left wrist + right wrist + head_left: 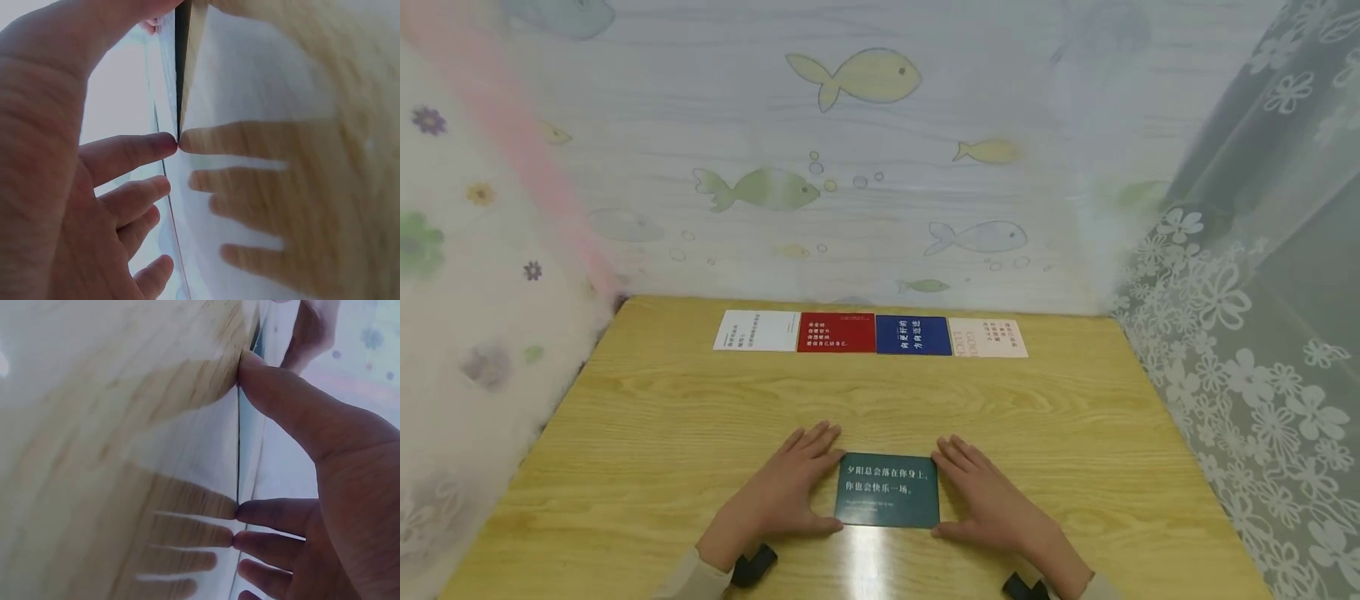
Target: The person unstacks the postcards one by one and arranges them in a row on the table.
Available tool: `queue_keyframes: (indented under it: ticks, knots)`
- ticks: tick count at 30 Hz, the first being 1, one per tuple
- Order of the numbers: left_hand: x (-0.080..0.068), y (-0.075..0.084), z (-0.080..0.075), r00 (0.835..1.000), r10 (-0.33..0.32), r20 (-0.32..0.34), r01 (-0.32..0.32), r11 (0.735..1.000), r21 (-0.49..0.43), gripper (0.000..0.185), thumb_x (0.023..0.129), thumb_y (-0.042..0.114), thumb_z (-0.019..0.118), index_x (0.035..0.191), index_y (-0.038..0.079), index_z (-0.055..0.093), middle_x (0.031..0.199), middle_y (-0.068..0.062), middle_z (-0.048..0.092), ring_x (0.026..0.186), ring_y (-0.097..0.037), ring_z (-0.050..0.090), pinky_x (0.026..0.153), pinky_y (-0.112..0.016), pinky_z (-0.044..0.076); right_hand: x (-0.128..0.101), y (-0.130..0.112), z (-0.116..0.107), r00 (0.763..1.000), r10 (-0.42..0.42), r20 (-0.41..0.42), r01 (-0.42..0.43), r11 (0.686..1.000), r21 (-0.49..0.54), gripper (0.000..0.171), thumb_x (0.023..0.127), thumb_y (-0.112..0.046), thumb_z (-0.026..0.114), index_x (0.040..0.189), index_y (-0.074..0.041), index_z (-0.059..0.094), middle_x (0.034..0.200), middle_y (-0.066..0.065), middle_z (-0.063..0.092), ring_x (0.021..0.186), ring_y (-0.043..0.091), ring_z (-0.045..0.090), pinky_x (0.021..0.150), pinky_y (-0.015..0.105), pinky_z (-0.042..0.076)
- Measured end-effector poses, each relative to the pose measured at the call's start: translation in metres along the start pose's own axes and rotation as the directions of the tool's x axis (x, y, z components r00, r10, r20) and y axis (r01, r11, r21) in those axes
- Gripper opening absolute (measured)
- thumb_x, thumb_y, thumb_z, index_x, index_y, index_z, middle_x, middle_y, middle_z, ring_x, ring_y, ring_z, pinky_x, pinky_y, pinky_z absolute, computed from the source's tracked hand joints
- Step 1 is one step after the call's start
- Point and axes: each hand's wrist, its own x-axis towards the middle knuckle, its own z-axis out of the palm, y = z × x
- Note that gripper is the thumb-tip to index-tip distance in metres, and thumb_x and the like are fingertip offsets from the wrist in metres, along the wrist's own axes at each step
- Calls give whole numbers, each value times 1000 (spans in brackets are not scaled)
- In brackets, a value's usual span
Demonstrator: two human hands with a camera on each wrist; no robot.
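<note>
A dark green card (pixel 887 490) printed with white characters lies flat on the table, near its front. At the card's left side is my left hand (pixel 782 483), index fingertip at the upper corner and thumb at the lower one. My right hand (pixel 988 500) mirrors it on the right side, thumb and index fingertip at those two corners. Fingers of both hands are straight and spread from the thumbs. In the left wrist view, the index finger (pixel 134 153) meets the card's thin edge; the right wrist view has the thumb (pixel 281 394) low against the glossy tabletop.
Along the back of the wooden table (pixel 662 433) lie a white card (pixel 756 331), a red card (pixel 837 333), a blue card (pixel 913 335) and a pale pink card (pixel 988 337) in a row. Fish-printed cloth (pixel 865 167) rises behind; a lace curtain (pixel 1262 375) hangs at right.
</note>
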Motion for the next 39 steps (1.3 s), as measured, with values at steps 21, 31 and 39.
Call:
queue_keyframes:
  ticks: [21, 31, 39]
  knots:
    - [0, -3, 3, 1000, 6, 14, -6, 999, -44, 90, 78, 64, 73, 146, 8, 56, 163, -10, 38, 155, -32, 25, 126, -55, 22, 1, 1, 0, 1000, 21, -22, -21, 1000, 16, 101, 74, -60, 83, 151, -6, 46, 164, 11, 34, 157, 35, 15, 124, 55, 25]
    - [-1, -2, 7, 1000, 16, -16, -16, 1000, -24, 90, 77, 62, 75, 146, 8, 56, 163, -11, 38, 154, -32, 26, 125, -55, 24, 5, 4, -1, 996, -27, -88, 25, 999, -20, 90, 68, -57, 88, 136, -8, 55, 159, 19, 41, 153, 41, 23, 123, 58, 28]
    - [-2, -2, 7, 1000, 18, -25, -19, 1000, -15, 98, 75, 62, 78, 151, 9, 49, 163, -12, 37, 154, -33, 26, 125, -56, 23, 9, 7, -1, 988, -91, -128, 86, 996, -38, 85, 58, -54, 91, 122, -10, 56, 152, 23, 47, 151, 44, 28, 125, 55, 24]
